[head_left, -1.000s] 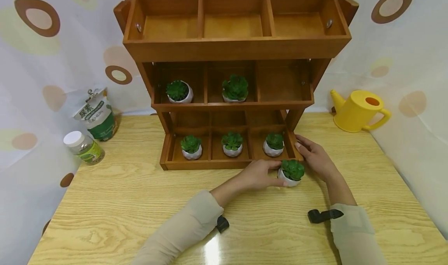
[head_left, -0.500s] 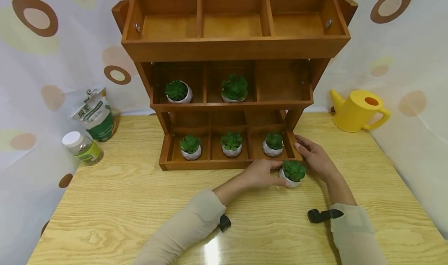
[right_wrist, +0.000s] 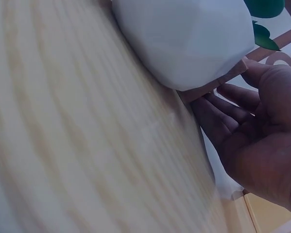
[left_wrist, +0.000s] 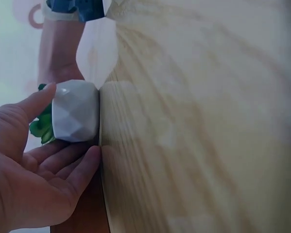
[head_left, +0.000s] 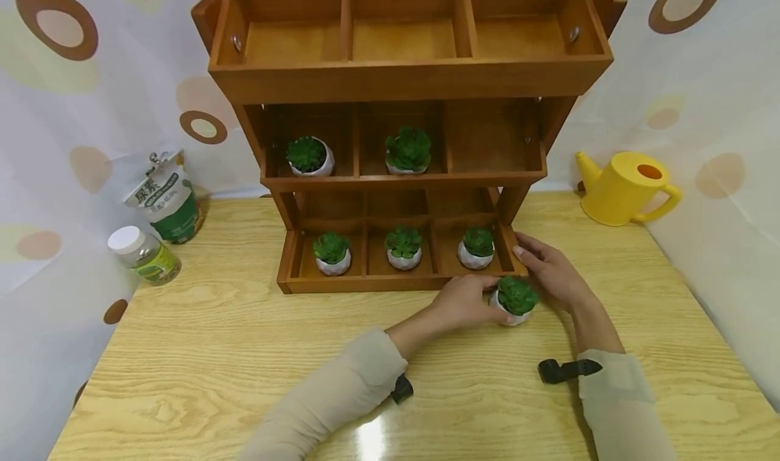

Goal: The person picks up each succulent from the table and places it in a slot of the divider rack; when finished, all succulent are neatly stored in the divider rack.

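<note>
Near the front right corner of the wooden shelf (head_left: 402,283), a small succulent in a white faceted pot (head_left: 515,298) sits on the table. My left hand (head_left: 466,303) holds this pot from its left side, thumb on the near side and fingers behind. In the left wrist view, the thumb lies against the white pot (left_wrist: 76,111). My right hand (head_left: 554,275) touches the outer right side of the shelf's bottom tier. Its fingers lie along the wood in the right wrist view, just beyond the pot (right_wrist: 184,39).
Three potted succulents stand in the bottom tier, including one on the right (head_left: 477,248); two stand in the middle tier. A yellow watering can (head_left: 621,189) is at the back right. A lidded jar (head_left: 145,256) and a green-and-white bag (head_left: 164,200) are at left.
My left hand and its potted succulent have shifted slightly to the right along the table. The right hand stays at the shelf's side. The head view has tilted slightly.
</note>
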Demonstrator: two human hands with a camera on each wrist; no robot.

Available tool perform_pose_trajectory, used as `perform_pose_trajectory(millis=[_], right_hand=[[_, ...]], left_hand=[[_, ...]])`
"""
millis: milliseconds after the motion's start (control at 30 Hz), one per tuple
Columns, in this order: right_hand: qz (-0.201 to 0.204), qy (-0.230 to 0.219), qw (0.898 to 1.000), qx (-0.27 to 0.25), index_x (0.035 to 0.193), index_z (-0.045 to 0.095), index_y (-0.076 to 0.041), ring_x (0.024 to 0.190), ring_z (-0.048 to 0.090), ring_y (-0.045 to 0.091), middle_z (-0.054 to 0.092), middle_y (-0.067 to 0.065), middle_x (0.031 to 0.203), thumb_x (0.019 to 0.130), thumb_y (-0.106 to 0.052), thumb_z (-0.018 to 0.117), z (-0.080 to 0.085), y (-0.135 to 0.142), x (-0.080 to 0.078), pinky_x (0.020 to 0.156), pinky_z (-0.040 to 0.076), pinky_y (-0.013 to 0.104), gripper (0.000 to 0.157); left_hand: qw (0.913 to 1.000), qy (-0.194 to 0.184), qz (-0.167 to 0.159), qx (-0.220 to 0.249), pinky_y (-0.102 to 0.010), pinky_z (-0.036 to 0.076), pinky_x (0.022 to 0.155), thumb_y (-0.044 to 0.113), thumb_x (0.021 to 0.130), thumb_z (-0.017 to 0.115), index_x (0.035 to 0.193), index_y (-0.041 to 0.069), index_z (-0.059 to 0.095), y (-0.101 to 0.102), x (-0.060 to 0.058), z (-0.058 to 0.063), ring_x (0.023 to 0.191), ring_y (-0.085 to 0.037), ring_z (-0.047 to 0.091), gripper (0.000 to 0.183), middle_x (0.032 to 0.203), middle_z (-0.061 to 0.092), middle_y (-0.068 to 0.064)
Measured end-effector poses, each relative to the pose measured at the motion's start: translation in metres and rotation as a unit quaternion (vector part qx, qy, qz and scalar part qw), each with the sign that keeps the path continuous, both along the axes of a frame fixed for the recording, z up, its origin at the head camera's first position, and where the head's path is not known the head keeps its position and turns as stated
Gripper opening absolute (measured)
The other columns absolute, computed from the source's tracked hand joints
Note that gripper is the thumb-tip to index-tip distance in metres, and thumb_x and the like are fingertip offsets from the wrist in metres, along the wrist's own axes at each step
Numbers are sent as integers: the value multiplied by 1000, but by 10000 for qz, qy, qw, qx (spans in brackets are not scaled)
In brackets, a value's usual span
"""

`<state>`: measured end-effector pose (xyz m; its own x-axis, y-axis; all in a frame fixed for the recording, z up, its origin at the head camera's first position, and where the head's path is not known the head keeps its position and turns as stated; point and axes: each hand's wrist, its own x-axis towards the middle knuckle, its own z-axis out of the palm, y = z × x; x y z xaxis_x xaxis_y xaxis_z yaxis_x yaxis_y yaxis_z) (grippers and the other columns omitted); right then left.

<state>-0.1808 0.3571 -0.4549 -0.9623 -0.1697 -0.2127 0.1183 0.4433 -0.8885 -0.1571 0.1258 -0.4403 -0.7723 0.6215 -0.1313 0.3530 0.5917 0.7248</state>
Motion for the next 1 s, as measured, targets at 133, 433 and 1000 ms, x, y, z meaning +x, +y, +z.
perform_pose_trajectory(millis=[133,433,1000], right_hand=[[5,-50,9999,-87,164,16,-14,149,36,37,31,18,164,107,-49,42,0,0,0,108,45,22,72],[-26,-117,9997,-213,164,16,-11,149,35,37,30,19,164,107,-49,42,3,-2,0,117,39,37,74],[-157,54,9998,67,163,19,-10,154,22,39,27,18,166,107,-48,42,1,-3,-1,123,21,57,71]], left_hand=[[9999,102,131,4,-24,51,100,46,83,82,144,26,59,3,2,0,122,-11,63,68,132,68,12],[9995,286,97,-80,-24,50,101,44,84,82,142,25,61,3,2,3,123,-12,63,64,131,68,12],[9992,374,-88,-118,-20,52,94,48,84,81,143,23,60,-13,4,8,118,-9,64,68,132,69,10]])
